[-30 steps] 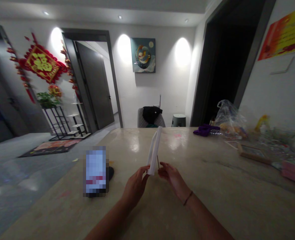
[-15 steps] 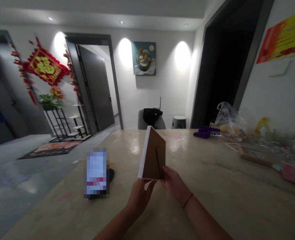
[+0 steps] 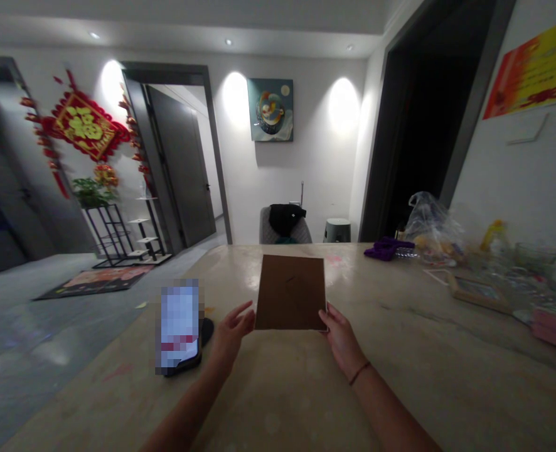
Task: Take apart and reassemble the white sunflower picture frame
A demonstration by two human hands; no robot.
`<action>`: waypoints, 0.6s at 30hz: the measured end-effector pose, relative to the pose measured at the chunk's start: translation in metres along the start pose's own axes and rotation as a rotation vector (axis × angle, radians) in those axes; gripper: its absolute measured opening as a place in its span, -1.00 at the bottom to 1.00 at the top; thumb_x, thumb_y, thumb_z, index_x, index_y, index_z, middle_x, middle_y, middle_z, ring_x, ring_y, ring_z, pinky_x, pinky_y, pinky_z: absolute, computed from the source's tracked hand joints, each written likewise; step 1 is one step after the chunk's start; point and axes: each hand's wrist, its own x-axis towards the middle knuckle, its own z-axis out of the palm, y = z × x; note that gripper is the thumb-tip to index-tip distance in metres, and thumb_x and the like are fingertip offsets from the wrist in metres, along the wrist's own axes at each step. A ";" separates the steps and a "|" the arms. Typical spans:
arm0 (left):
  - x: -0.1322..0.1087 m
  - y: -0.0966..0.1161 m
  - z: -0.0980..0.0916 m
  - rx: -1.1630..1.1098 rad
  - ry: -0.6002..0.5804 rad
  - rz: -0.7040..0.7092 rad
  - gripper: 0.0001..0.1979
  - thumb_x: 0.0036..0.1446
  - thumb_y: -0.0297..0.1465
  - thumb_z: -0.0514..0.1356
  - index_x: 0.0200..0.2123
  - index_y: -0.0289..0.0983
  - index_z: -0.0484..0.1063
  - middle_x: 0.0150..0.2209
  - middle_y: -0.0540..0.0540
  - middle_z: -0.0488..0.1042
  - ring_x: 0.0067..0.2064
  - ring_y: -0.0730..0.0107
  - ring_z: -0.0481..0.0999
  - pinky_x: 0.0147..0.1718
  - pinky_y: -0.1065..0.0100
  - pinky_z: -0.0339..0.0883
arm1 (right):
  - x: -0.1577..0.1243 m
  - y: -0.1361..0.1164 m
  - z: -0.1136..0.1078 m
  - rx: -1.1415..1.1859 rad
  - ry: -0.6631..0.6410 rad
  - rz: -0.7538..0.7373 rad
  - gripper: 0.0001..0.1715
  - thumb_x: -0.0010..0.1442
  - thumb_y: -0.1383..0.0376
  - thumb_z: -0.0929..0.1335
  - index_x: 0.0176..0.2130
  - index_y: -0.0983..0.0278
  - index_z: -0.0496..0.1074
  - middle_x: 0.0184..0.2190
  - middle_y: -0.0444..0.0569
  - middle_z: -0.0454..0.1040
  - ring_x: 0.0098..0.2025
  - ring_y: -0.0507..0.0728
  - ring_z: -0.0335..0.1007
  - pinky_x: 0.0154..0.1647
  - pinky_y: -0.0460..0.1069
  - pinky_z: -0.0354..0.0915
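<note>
While the right hand (image 3: 341,333) pinches a flat, squarish brown panel with a thin white edge (image 3: 290,295) at its lower corner, thumb over the brown face and fingers at the edge, I see the left hand (image 3: 231,328) at the opposite corner, its index finger raised apart from the others. I cannot tell whether that hand grips or even touches the panel. The panel is tipped up with its brown side facing me, over the beige, marbled, glossy table (image 3: 278,395); I cannot make out whether its lower edge meets the surface.

Taking the panel as my dial's centre, I have the right hand at four o'clock and the left at eight. Between eight and nine, a black-edged phone with a pixelated screen (image 3: 180,323) leans near the left hand. At two lies a crumpled purple cloth (image 3: 387,247), with a clear plastic bag (image 3: 433,229) beyond it. At three I find a light wooden rectangular frame (image 3: 479,292); at twelve, past the table, a grey padded chair (image 3: 267,227) with black fabric (image 3: 285,218) over it.
</note>
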 end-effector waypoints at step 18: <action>-0.003 -0.024 0.007 0.837 -0.144 0.229 -0.64 0.08 -0.24 0.00 -0.21 -0.28 0.48 -0.18 -0.16 0.51 -0.13 0.26 0.44 -0.12 0.34 0.21 | 0.009 0.018 -0.018 -1.093 0.256 -0.293 -0.56 0.09 0.19 0.19 -0.15 0.41 0.41 -0.20 0.17 0.46 -0.14 0.18 0.34 -0.12 0.00 0.19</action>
